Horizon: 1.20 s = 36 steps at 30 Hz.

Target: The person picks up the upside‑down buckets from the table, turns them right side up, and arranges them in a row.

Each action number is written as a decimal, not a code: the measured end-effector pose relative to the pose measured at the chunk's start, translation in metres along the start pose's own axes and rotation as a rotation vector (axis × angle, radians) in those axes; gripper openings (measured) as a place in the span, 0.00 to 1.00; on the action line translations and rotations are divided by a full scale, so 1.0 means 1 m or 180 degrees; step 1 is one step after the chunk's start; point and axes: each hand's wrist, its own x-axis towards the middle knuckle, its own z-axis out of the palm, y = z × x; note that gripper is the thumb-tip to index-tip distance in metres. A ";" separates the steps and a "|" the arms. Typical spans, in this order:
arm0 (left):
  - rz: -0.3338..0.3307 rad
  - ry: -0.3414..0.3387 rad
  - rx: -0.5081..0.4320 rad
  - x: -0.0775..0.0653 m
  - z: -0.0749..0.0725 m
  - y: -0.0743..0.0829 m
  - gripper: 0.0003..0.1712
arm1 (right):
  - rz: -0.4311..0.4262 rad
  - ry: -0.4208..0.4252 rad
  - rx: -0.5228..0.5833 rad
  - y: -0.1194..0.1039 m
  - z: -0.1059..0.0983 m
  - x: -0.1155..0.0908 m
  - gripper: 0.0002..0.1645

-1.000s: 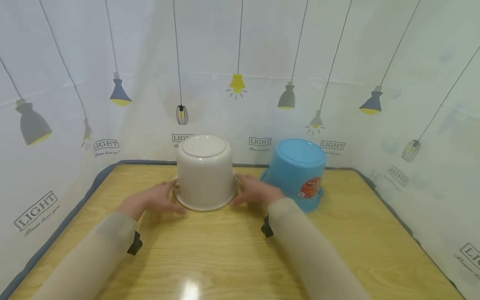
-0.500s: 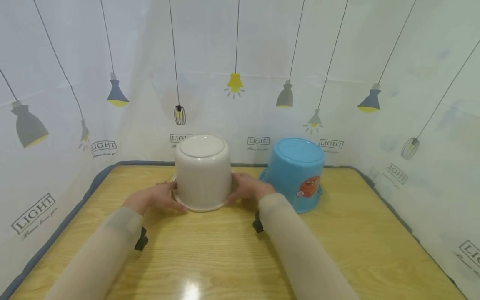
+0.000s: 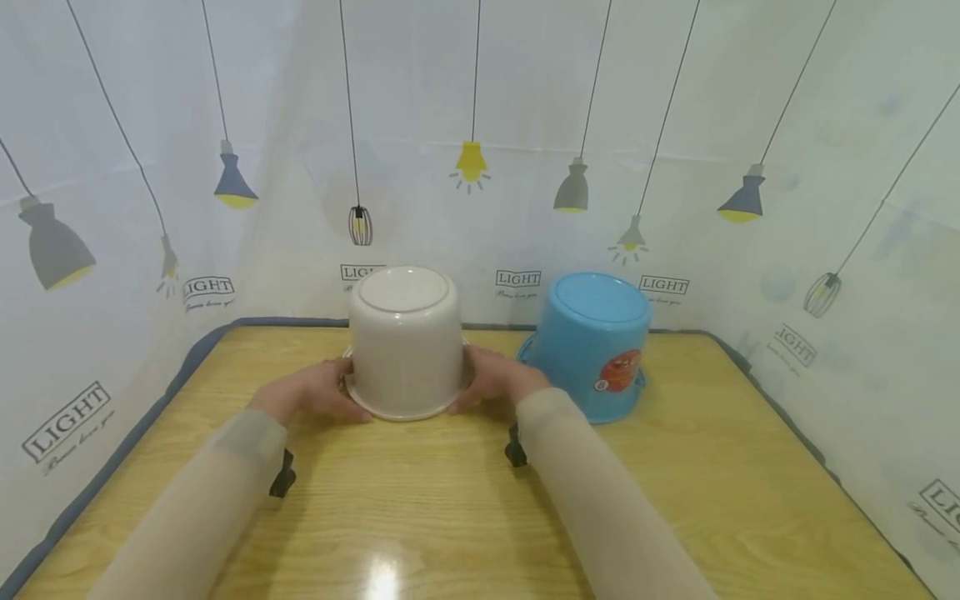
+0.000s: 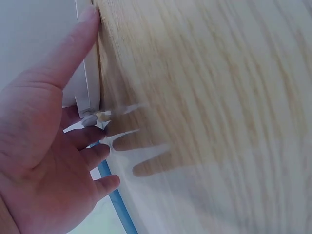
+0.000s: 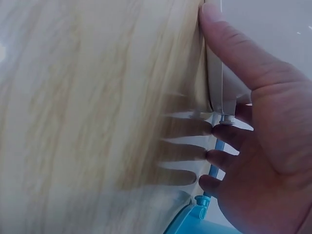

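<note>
A white bucket [image 3: 407, 358] stands upside down near the table's back edge, its flat base facing up. My left hand [image 3: 318, 390] grips its left side low down at the rim. On the opposite side my right hand [image 3: 495, 377] holds the rim in the same way. In the left wrist view the thumb [image 4: 73, 51] lies along the bucket's rim [image 4: 90, 73], with fingers bent near the handle joint. The right wrist view has the thumb [image 5: 239, 48] against the rim [image 5: 214, 83] and fingertips close to the table. Some fingers are partly hidden behind the bucket.
Just right of my right hand is an upturned blue bucket [image 3: 585, 350] with a red sticker. The wooden table [image 3: 420, 500] has a dark blue edging [image 3: 292, 322]. White sheeting [image 3: 525, 83] printed with lamps closes off the back and both sides.
Both hands have moved inward and closed onto the white bucket's rim; the right hand slid left toward it. The buckets stay in place.
</note>
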 end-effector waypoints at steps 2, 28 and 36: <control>0.0034 0.0038 0.0016 -0.001 0.000 -0.001 0.72 | 0.0002 0.0025 -0.0022 -0.001 0.001 -0.001 0.79; 0.0251 0.0367 -0.0007 -0.013 -0.016 -0.026 0.71 | 0.0053 0.0126 0.0377 -0.004 -0.002 -0.020 0.77; 0.0280 0.0395 -0.0152 -0.018 -0.018 -0.021 0.70 | -0.0012 0.0214 0.0660 0.003 -0.003 -0.021 0.75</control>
